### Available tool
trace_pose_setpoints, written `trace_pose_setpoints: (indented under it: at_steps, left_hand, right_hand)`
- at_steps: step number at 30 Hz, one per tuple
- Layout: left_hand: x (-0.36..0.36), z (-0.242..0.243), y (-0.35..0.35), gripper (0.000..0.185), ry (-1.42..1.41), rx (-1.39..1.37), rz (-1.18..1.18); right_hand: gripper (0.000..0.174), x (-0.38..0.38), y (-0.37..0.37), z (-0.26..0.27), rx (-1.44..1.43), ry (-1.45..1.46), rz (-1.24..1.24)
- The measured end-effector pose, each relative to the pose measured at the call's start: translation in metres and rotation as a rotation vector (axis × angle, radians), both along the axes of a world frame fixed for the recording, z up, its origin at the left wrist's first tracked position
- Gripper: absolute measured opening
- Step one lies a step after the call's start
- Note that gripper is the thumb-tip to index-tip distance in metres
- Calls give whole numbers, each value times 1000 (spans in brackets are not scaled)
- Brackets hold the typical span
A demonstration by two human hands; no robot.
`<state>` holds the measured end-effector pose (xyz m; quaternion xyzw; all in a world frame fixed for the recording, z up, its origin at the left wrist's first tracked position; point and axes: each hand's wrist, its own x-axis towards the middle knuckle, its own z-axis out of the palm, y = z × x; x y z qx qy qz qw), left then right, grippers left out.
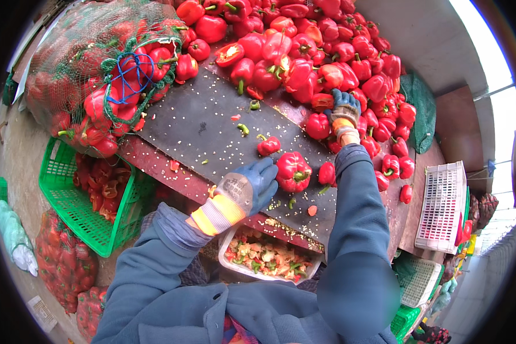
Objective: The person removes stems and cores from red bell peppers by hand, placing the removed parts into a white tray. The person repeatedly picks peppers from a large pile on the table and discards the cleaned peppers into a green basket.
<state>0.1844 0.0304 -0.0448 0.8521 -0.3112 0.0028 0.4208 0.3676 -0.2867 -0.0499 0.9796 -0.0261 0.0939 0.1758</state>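
Observation:
My left hand (pixel 249 185), in a blue-coated work glove with an orange striped cuff, hovers at the near edge of a dark board (pixel 189 116). Its fingers are stretched out and nothing shows in them; the palm is hidden. Just right of its fingertips sits a whole red bell pepper (pixel 293 172), stem towards me. A smaller red pepper (pixel 268 146) lies beyond it. Reaching forward, my gloved right hand (pixel 346 107) rests among the heaped red bell peppers (pixel 301 47), beside a single pepper (pixel 317 126). Its fingertips are partly hidden, so any grip is unclear.
A mesh sack (pixel 69 81) of peppers bulges at the left. Below it stands a green crate (pixel 62 206) holding pepper pieces. A white tub (pixel 241 268) of cores and scraps sits under the table edge. At right are a white crate (pixel 440 206) and green netting (pixel 419 112).

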Motion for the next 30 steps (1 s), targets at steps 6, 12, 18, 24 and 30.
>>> trace_pose_setpoints:
  at_steps: [6,12,18,24,30]
  left_hand:
    - [-4,-1,-9,34,5,-37,-51]
    - [2,-4,-3,31,103,-172,-30]
    - [16,5,-4,52,527,-740,35]
    - [23,-22,-10,61,1350,-1585,0]
    - [20,-23,13,57,1375,-1746,-89]
  right_hand:
    - [28,-13,10,23,-109,328,-186]
    - [52,-43,8,49,320,143,-325]
    - [37,-110,43,71,1663,332,-127]
    - [43,-152,210,110,1744,645,-125]
    - [55,-128,232,108,1549,612,683]
